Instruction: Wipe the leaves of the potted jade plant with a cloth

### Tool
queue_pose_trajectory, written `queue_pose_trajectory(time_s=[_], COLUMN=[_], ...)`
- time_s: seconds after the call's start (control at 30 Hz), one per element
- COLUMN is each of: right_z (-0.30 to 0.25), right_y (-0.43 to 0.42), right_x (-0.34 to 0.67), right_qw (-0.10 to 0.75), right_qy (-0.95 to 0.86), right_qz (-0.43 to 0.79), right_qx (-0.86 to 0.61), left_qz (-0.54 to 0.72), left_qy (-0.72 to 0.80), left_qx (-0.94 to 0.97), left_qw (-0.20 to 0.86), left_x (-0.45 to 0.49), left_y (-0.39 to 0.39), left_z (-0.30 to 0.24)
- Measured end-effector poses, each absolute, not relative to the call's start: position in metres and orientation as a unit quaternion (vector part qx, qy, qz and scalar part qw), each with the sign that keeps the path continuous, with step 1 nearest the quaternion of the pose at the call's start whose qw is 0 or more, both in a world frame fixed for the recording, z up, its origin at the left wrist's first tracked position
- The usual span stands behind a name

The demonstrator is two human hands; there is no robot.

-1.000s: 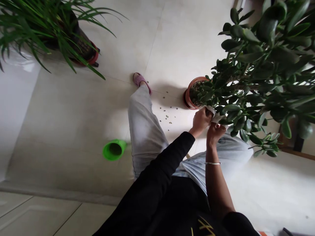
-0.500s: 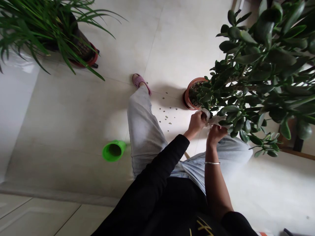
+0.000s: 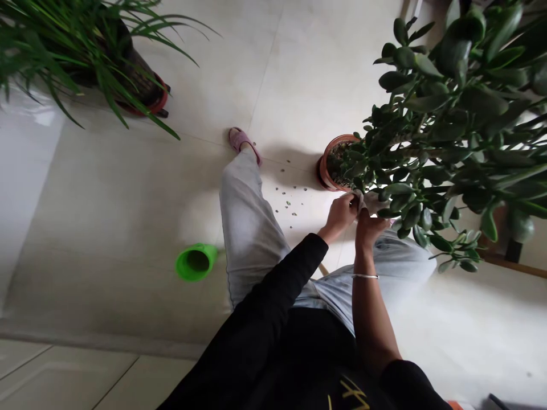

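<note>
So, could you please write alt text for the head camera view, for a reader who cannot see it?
Seen from above, a person's left hand and right hand press a white cloth to the leaves of a potted thick-leaved plant. Small fallen bits and a green plastic container lie on the pale tiled floor.

The cloth (image 3: 371, 200) looked whitish, perhaps pale grey; the plant (image 3: 470, 98) was dark green, its pot (image 3: 326, 166) terracotta-red, the cup (image 3: 193, 262) bright green, the slipper (image 3: 239, 139) pink, the sleeve (image 3: 273, 302) black.
</note>
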State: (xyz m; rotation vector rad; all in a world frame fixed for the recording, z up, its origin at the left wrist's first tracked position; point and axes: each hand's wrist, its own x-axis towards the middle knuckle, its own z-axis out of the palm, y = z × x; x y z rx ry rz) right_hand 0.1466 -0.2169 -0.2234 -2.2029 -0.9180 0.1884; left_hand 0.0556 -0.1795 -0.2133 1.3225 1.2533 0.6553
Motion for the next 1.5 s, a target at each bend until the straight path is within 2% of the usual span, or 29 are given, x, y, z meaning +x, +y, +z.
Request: queue_pose_trajectory(time_s=[0.4,0.67,0.93,1.2,1.4,1.5], right_z=[-0.219,-0.214,-0.222,-0.225,-0.23,-0.233], right_y=[-0.201,-0.207,-0.209,-0.217,-0.248,-0.26], right_x=[0.155,0.147,0.146,0.144,0.14,0.135], right_qw=[0.316,0.288,0.335,0.361,0.445,0.459], right_qy=[-0.443,-0.423,-0.391,-0.364,-0.372,-0.353], right_qz=[0.047,0.035,0.009,0.01,0.027,0.031], right_qx=[-0.838,-0.858,-0.857,-0.859,-0.814,-0.815], left_qz=[0.288,0.309,0.303,0.354,0.41,0.414], left_qy=[0.52,0.525,0.549,0.557,0.611,0.629], left_qx=[0.584,0.552,0.527,0.456,0.38,0.342], left_qw=[0.552,0.57,0.573,0.597,0.56,0.561], left_x=[0.051,0.055,0.054,0.052,0.046,0.047], left_y=[-0.177,-0.177,-0.182,-0.187,-0.202,-0.203], left_z=[-0.216,-0.214,-0.218,-0.219,-0.219,-0.222])
